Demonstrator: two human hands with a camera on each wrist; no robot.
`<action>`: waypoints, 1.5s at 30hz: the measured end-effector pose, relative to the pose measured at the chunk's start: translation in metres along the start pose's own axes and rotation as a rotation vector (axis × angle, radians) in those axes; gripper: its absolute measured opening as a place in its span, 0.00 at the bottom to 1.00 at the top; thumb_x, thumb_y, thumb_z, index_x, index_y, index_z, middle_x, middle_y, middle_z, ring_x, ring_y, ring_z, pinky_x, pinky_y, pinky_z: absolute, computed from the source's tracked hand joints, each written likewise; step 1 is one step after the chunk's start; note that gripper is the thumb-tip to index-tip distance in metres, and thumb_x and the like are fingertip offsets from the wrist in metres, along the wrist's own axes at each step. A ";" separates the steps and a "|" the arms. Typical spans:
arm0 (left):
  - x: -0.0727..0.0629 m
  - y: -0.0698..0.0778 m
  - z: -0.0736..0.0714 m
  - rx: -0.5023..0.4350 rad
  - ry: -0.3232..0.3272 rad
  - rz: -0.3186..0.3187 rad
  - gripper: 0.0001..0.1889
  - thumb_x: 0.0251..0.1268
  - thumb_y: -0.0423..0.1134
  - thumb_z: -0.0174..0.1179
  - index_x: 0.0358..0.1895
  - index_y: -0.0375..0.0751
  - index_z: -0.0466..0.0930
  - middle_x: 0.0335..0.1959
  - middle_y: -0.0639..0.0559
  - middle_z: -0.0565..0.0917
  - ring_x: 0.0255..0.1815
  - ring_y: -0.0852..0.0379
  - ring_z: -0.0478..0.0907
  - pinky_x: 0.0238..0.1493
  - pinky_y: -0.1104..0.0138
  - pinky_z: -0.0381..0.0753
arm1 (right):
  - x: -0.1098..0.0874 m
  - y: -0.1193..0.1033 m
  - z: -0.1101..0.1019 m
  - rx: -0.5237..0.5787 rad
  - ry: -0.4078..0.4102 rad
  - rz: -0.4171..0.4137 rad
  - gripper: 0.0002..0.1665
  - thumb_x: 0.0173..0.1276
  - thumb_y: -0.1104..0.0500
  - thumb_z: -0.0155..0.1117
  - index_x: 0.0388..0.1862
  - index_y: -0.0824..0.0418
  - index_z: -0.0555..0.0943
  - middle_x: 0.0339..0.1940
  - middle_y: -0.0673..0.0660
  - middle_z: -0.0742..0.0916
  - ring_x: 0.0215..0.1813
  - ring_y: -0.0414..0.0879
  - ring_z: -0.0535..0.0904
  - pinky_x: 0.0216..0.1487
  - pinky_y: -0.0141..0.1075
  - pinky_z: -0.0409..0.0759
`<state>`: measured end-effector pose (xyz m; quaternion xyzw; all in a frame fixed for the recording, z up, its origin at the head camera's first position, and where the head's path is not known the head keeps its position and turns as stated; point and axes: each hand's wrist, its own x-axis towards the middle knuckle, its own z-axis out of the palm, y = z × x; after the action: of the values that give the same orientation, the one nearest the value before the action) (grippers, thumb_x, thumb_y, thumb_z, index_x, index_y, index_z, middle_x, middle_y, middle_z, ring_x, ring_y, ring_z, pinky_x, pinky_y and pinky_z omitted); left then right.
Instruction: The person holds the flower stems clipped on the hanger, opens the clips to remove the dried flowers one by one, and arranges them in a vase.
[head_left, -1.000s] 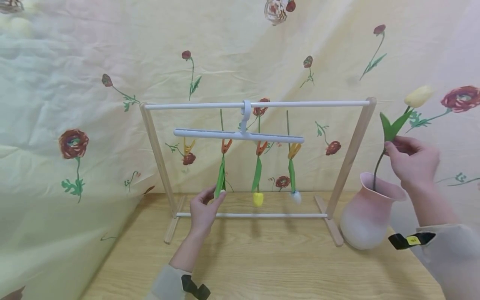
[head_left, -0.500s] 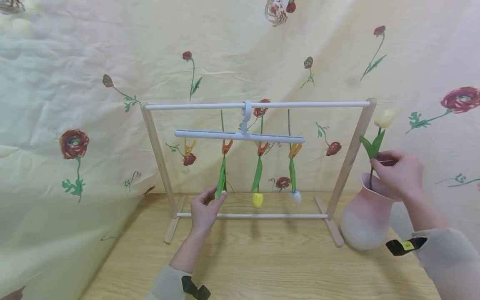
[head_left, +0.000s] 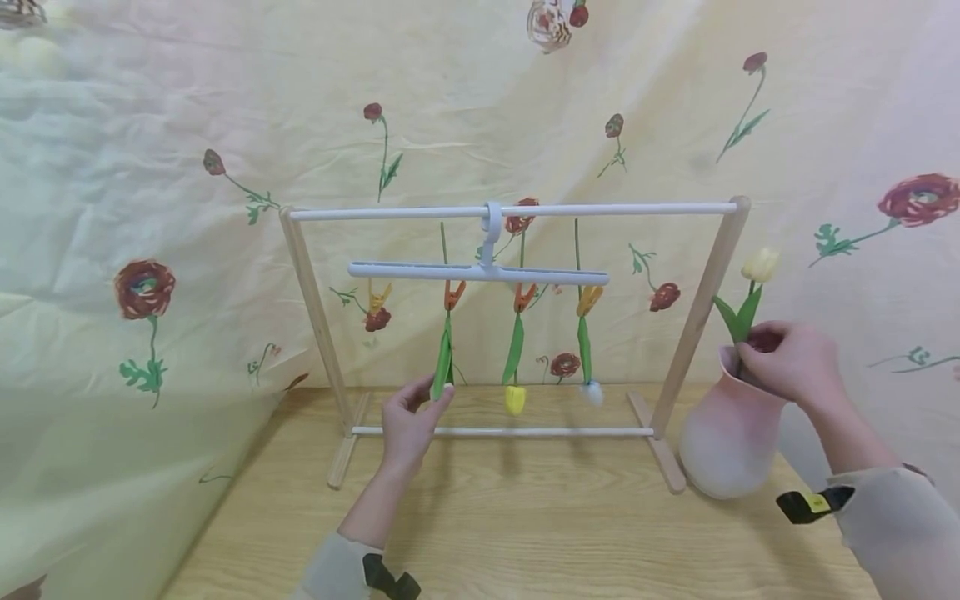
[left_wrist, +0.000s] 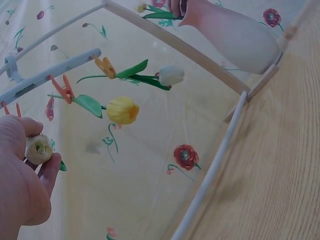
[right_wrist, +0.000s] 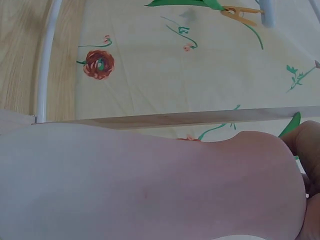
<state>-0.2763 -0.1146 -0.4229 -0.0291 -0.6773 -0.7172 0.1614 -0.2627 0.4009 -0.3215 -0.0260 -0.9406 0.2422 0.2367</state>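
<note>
My left hand [head_left: 408, 421] holds the bloom end of a white tulip [left_wrist: 39, 148], which hangs head down from an orange clip [head_left: 453, 296] on a pale blue hanger [head_left: 420, 271]. In the head view that bloom is mostly hidden by my fingers. A yellow tulip [head_left: 515, 400] and a whitish tulip [head_left: 592, 393] hang upside down beside it from clips. My right hand [head_left: 798, 362] pinches a pale yellow tulip [head_left: 761, 265] below its leaves, at the mouth of a pink-and-white vase [head_left: 727, 450]. The tulip stands upright, its lower stem hidden inside the vase.
The hanger hooks over the white top bar [head_left: 615, 208] of a wooden-legged rack. A lower white bar [head_left: 540, 432] joins its feet on the wooden table [head_left: 525, 517]. A yellow clip [head_left: 377, 296] at the hanger's left end holds nothing. Flower-printed cloth [head_left: 247, 100] hangs behind.
My right hand has moved left and down with the pale yellow tulip, so its stem sits deeper in the vase. My left hand stays at the hanging tulip.
</note>
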 end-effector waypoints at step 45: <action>-0.002 0.003 -0.003 -0.027 -0.038 0.017 0.19 0.63 0.37 0.78 0.57 0.40 0.89 0.44 0.46 0.90 0.45 0.59 0.83 0.46 0.76 0.87 | -0.010 -0.114 0.010 0.205 0.683 -0.459 0.12 0.65 0.62 0.68 0.35 0.72 0.91 0.31 0.71 0.91 0.36 0.05 0.68 0.46 0.07 0.65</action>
<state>-0.2728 -0.1168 -0.4207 -0.0508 -0.6701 -0.7242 0.1543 -0.2509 0.2940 -0.2806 0.1292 -0.7606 0.2528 0.5838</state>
